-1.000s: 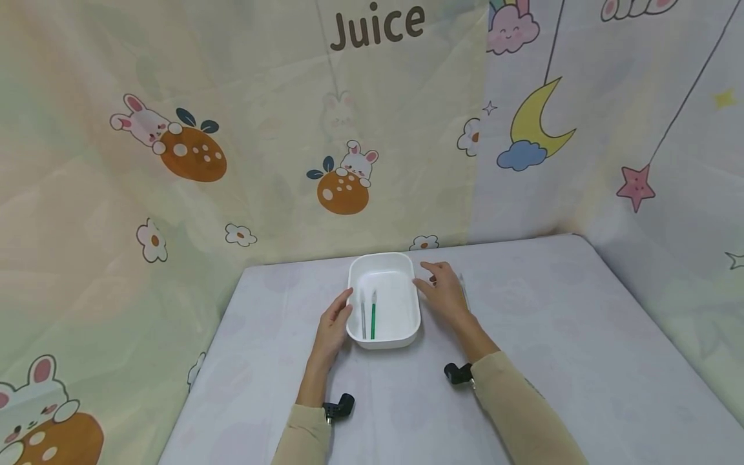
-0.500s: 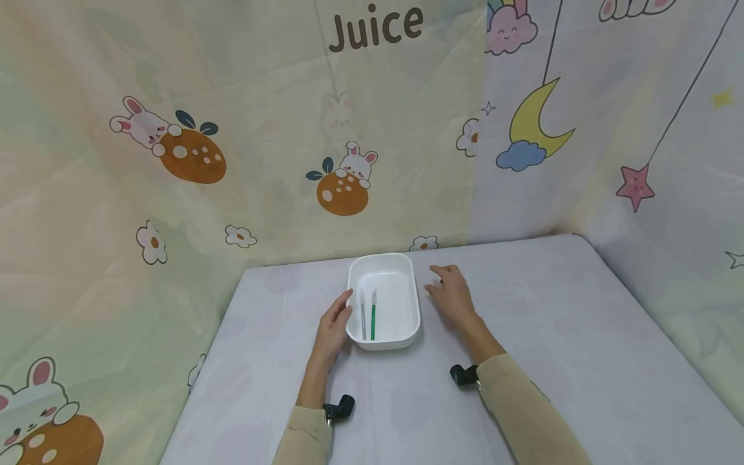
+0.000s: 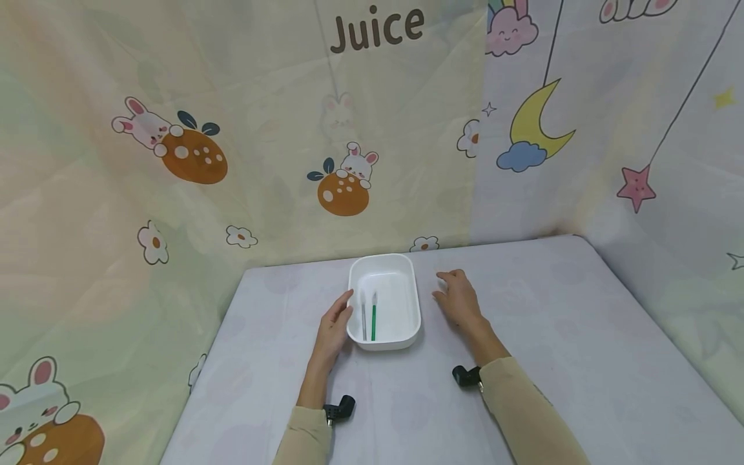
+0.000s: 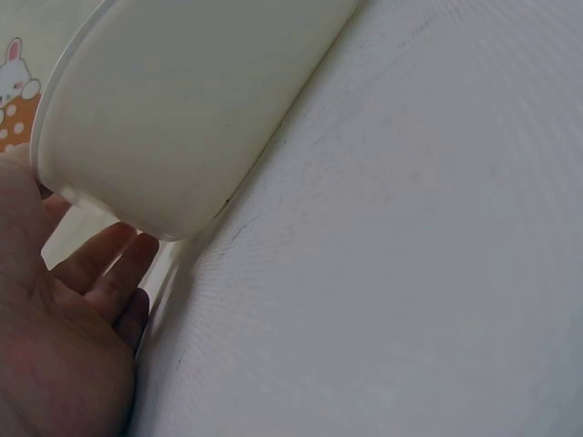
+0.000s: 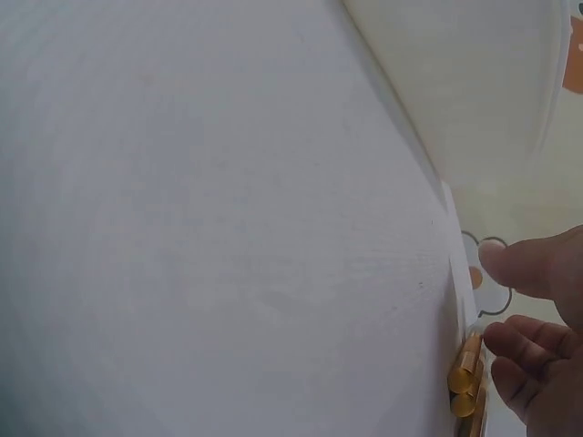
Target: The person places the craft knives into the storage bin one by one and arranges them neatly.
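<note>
A white rectangular tray [image 3: 398,294] stands on the table near its back edge. Inside, toward its left wall, lie a slim green-handled stick with a pale pointed tip [image 3: 374,320] and a thin grey one [image 3: 363,320]; their exact kind is unclear. My left hand [image 3: 332,326] rests its fingers [image 4: 118,278] against the tray's left side. Apart from the tray, to its right, my right hand [image 3: 462,303] hovers with thumb and fingers spread. In the right wrist view, several gold-ended rods [image 5: 465,378] lie on the table beside its fingertips. From the head view that hand hides them.
A white cloth covers the table [image 3: 552,336]. A printed fabric backdrop [image 3: 261,129] rises right behind the table's back edge, and another printed fabric [image 3: 686,271] stands along the right side. Black wrist cameras [image 3: 340,409] sit on both forearms.
My right hand has drawn away from the tray's right rim, moving right and slightly toward me, and now covers a thin rod seen earlier. My left hand and the tray stay in place.
</note>
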The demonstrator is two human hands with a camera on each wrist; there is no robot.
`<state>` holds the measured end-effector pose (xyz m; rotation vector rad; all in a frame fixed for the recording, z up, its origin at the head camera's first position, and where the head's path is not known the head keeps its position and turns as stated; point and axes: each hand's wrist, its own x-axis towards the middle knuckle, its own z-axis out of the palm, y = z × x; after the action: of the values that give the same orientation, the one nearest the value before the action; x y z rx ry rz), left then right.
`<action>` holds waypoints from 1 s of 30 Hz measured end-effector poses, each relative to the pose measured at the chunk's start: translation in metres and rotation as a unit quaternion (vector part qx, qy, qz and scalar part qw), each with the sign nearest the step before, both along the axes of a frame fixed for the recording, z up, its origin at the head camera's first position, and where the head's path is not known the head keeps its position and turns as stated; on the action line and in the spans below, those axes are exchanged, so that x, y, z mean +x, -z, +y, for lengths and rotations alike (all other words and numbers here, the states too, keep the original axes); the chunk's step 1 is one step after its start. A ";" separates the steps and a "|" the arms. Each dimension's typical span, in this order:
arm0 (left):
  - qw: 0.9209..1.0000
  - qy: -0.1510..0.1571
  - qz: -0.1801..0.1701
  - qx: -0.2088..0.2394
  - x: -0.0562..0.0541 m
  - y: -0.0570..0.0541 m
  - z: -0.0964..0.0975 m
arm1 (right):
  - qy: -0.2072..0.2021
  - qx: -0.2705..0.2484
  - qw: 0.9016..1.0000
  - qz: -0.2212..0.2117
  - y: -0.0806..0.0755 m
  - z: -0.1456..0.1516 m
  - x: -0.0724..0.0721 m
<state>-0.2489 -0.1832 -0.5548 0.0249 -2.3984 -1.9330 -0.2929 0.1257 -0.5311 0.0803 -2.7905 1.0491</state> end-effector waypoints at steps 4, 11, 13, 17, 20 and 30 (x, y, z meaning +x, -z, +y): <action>1.000 0.002 0.002 0.000 0.000 0.000 0.000 | -0.004 0.005 1.000 -0.002 -0.001 0.001 0.000; 1.000 -0.001 0.002 0.002 0.000 0.000 0.000 | -0.002 0.008 1.000 -0.016 0.000 0.001 0.001; 1.000 -0.001 0.002 0.002 0.000 0.000 0.000 | -0.002 0.012 1.000 -0.022 0.001 0.001 0.001; 1.000 0.000 0.002 0.003 0.000 0.000 0.000 | -0.010 0.025 0.999 -0.031 0.001 0.000 0.002; 1.000 0.002 0.004 0.003 0.001 0.000 0.000 | -0.019 0.045 0.998 -0.035 -0.001 -0.003 0.002; 1.000 0.000 0.004 0.002 0.001 0.000 0.001 | -0.044 0.091 0.993 -0.052 -0.008 -0.010 0.003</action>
<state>-0.2479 -0.1824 -0.5543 0.0170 -2.3911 -1.9342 -0.2894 0.1155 -0.5235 0.1764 -2.9971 0.8357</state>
